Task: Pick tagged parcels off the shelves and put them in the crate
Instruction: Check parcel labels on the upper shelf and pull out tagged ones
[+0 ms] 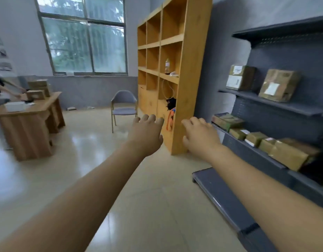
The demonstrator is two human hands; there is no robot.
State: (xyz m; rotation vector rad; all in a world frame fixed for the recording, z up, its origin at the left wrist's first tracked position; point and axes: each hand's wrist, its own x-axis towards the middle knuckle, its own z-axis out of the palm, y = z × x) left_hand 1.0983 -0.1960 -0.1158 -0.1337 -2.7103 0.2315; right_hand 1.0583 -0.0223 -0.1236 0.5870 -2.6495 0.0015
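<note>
Both arms out: left hand [147,132] and right hand [200,136] spread-fingered, holding nothing. Parcels [279,85] sit along the grey shelves' [277,104] front edges, right. Tags look blurred, so a wrong pick is the risk. No crate in view.

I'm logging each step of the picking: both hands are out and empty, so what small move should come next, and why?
Probably swing the right hand rightward to the nearest parcel on the grey shelf. Both it and the left hand are open, holding nothing, and hang over the floor beside the wooden cabinet, short of any parcel. No crate is in view.
</note>
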